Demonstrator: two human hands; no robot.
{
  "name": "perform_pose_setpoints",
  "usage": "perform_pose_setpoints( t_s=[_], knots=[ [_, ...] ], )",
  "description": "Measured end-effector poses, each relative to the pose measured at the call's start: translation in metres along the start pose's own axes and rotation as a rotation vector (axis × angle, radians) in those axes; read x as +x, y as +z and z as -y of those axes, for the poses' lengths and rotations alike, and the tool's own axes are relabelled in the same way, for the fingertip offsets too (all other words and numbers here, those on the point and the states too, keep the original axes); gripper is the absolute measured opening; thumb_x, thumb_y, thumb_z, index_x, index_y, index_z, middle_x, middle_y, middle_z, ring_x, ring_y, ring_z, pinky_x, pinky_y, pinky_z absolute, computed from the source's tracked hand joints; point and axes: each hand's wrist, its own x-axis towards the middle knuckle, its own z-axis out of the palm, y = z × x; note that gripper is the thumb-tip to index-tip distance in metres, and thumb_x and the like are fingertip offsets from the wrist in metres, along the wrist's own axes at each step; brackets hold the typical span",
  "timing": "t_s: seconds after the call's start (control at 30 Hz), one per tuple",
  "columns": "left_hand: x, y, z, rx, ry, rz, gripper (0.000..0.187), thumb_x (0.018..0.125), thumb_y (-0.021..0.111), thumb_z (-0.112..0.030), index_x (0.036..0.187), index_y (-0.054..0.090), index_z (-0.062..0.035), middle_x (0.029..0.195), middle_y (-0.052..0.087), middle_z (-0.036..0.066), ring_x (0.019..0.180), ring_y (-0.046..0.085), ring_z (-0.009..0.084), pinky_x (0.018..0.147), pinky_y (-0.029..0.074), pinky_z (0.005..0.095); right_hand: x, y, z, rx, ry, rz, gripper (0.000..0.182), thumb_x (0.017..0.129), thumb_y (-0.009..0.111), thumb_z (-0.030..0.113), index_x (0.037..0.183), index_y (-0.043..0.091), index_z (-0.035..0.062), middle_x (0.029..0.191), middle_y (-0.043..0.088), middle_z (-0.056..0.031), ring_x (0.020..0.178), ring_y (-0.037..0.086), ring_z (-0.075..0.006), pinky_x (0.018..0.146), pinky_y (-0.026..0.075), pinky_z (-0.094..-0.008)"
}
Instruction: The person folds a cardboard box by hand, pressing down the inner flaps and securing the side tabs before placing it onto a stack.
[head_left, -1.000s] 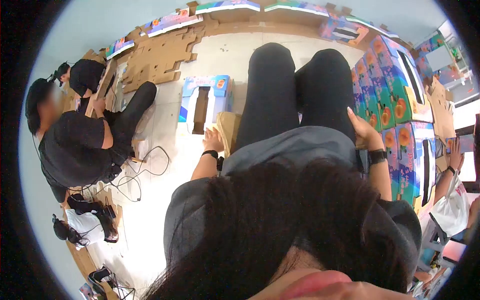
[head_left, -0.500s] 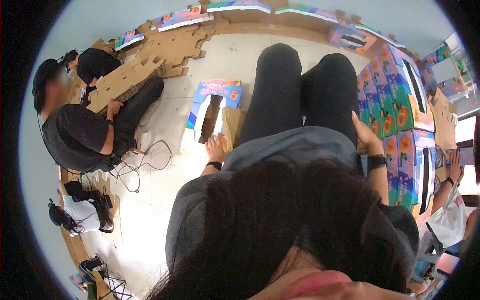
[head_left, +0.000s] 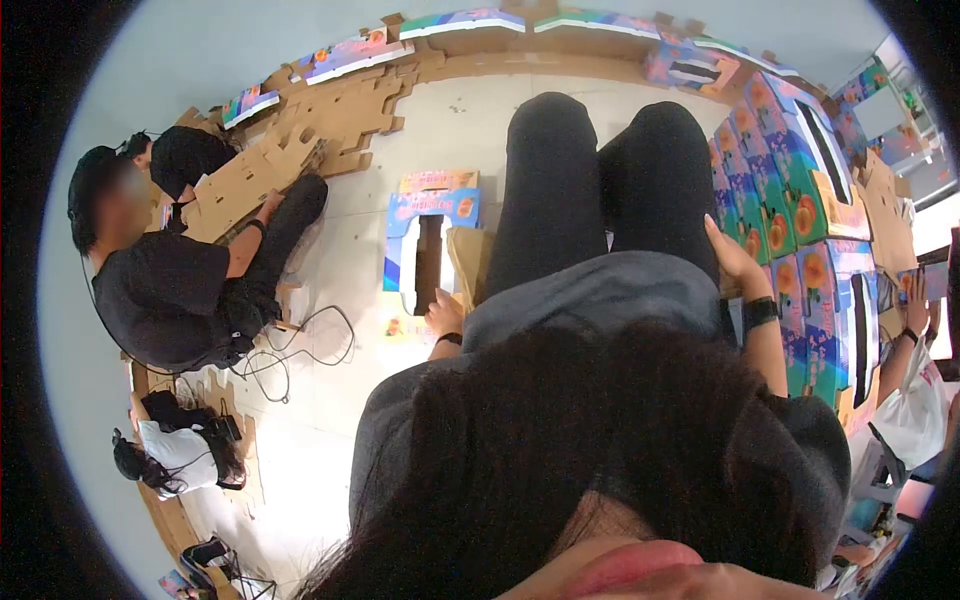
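On my left is a blue and pink printed cardboard box (head_left: 398, 252) with a dark slot framed in white. A plain brown cardboard flap (head_left: 468, 262) stands between that box and my leg. My left hand (head_left: 444, 313) is at the box's near edge, beside the slot and flap. Its fingers look apart and slightly bent, and I see no grip on the box. My right hand (head_left: 733, 252) lies against the outer side of my right thigh (head_left: 660, 190), fingers stretched out, holding nothing visible. Part of that hand's palm side is hidden.
Printed boxes (head_left: 790, 200) are stacked close on my right. A seated person in black (head_left: 160, 290) at the left has brown cardboard (head_left: 250, 185) across the lap. Cables (head_left: 310, 345) lie on the floor. Another person's hand (head_left: 915, 305) shows at the far right.
The view has shifted slightly. My left hand has moved a little along the box's near edge, toward me. The seated person's hand has shifted along the brown cardboard. My right hand stays on the thigh.
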Motion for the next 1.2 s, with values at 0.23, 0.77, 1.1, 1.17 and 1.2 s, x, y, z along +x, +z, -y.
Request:
perform_pose_setpoints(
  t_s=[0.23, 0.77, 1.1, 1.17, 1.2],
  knots=[
    [-0.02, -0.081, -0.02, -0.427, 0.121, -0.421, 0.078, 0.075, 0.072, -0.044, 0.14, 0.043, -0.0135, 0.116, 0.062, 0.017, 0.111, 0.057, 0.0356, 0.101, 0.033, 0.0498, -0.032, -0.01, 0.038, 0.007, 0.069, 0.036, 0.108, 0.089, 0.033, 0.081, 0.134, 0.048, -0.0162, 0.134, 0.051, -0.0334, 0.13, 0.048, -0.0362, 0.108, 0.036, -0.0385],
    [-0.061, -0.431, -0.104, -0.339, 0.709, -1.306, 0.086, 0.058, 0.086, -0.05, 0.12, 0.05, -0.002, 0.11, 0.056, 0.015, 0.106, 0.053, 0.0338, 0.099, 0.033, 0.0481, -0.071, -0.05, 0.096, -0.311, -0.776, -0.586, 0.035, 0.081, 0.077, 0.026, 0.103, 0.067, 0.0005, 0.109, 0.065, -0.0176, 0.102, 0.063, -0.0335, 0.089, 0.051, -0.0393],
    [-0.118, -0.46, -0.217, -0.458, 1.415, -1.293, 0.097, 0.054, 0.09, -0.045, 0.13, 0.04, -0.0111, 0.107, 0.054, 0.013, 0.099, 0.053, 0.0316, 0.087, 0.041, 0.0446, -0.152, -0.055, 0.161, -0.297, -1.34, -1.099, 0.025, 0.067, 0.076, 0.008, 0.091, 0.071, 0.0098, 0.111, 0.066, -0.0098, 0.11, 0.063, -0.0329, 0.09, 0.049, -0.0423],
    [-0.122, -0.454, -0.222, -0.379, 1.402, -1.211, 0.094, 0.053, 0.091, -0.042, 0.128, 0.044, -0.0107, 0.107, 0.055, 0.012, 0.1, 0.054, 0.0315, 0.086, 0.042, 0.0427, -0.15, -0.056, 0.159, -0.265, -1.347, -1.225, 0.025, 0.065, 0.077, 0.009, 0.089, 0.072, 0.0103, 0.105, 0.067, -0.0091, 0.11, 0.062, -0.0324, 0.09, 0.049, -0.0411],
    [-0.123, -0.453, -0.224, -0.338, 1.396, -1.171, 0.092, 0.052, 0.091, -0.04, 0.127, 0.046, -0.0105, 0.107, 0.055, 0.012, 0.1, 0.054, 0.0315, 0.085, 0.043, 0.0417, -0.148, -0.057, 0.158, -0.262, -1.332, -1.257, 0.024, 0.065, 0.077, 0.01, 0.089, 0.072, 0.0103, 0.105, 0.067, -0.0091, 0.11, 0.062, -0.0323, 0.09, 0.049, -0.041]
  ],
)
